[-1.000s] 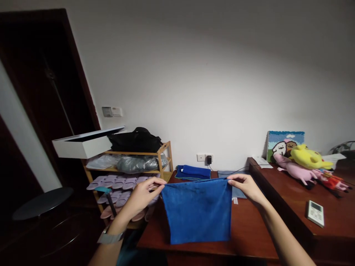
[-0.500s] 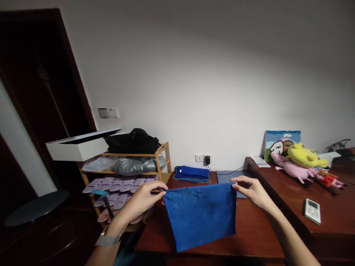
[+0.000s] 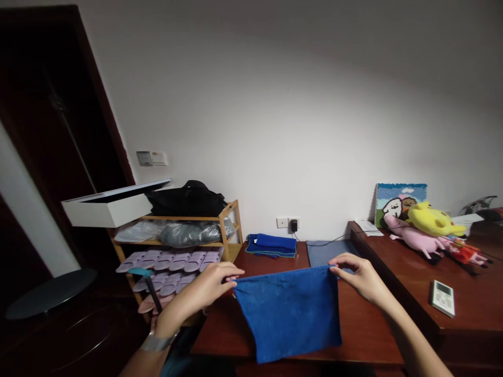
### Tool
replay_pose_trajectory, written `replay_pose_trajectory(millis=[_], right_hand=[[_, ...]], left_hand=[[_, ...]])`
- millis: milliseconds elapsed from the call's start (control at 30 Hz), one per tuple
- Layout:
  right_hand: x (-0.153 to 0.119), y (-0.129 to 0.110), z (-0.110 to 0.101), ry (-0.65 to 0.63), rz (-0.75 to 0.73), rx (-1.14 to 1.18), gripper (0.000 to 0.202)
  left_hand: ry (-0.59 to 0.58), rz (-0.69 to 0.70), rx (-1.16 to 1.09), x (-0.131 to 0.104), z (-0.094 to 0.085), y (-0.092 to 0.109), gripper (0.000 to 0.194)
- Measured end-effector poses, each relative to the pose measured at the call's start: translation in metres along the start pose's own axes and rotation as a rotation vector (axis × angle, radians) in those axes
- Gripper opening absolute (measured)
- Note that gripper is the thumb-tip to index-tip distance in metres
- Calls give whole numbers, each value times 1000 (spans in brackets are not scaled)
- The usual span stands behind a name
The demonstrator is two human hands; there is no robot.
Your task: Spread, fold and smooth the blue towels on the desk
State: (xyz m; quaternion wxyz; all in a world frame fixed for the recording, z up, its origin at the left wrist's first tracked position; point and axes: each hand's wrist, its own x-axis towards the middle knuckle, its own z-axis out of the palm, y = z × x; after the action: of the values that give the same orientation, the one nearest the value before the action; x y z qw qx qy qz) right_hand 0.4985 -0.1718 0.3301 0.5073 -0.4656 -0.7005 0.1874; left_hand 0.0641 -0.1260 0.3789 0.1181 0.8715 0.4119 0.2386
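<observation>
A blue cloth point(image 3: 291, 314) hangs stretched between my two hands, its lower part dangling in front of the dark red wooden table point(image 3: 228, 330). My left hand point(image 3: 214, 283) pinches its upper left corner between thumb and fingers. At the upper right corner, my right hand point(image 3: 359, 275) grips it the same way. Faint dark creases run across the cloth. Behind it on the table lie folded darker blue cloths point(image 3: 271, 246) near the wall, with a grey-blue flat sheet point(image 3: 326, 252) to their right.
On the left stands a wooden rack point(image 3: 231, 225) with lilac slippers point(image 3: 168, 259), a black bag point(image 3: 188, 201) and a white box point(image 3: 106, 209). A raised surface on the right bears plush toys point(image 3: 416, 238) and a white remote point(image 3: 443, 298). A black plug point(image 3: 294, 225) sits in the wall socket.
Both hands have lowered slightly with the blue cloth, which has shifted a little down and to the right. Each hand keeps its corner.
</observation>
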Motion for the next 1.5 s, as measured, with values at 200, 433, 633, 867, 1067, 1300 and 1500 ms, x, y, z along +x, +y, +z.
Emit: replay_pose_trajectory(millis=[200,433,633,867,1067,1300,1500], right_hand=[[-3,-3,-3,-7,33,2,38],[-4,2,-5,8,42,-6,36],[-9,7,-2,9,97,-2,36],[-16,-2,1,64,117,84,38],[-22,-9,-3,87,120,97,40],[-25,5,-5,168,66,-46,39],[-32,26,-15,281,47,-156,38]], left_hand=[[-76,23,-38,1,-7,10,25],[12,-90,-100,0,-3,18,17],[120,-178,-223,5,11,20,6],[179,-182,-754,13,35,25,10],[1,-273,-1163,11,38,29,13],[-123,-231,-1180,10,51,29,14],[-145,-131,-833,12,59,44,21]])
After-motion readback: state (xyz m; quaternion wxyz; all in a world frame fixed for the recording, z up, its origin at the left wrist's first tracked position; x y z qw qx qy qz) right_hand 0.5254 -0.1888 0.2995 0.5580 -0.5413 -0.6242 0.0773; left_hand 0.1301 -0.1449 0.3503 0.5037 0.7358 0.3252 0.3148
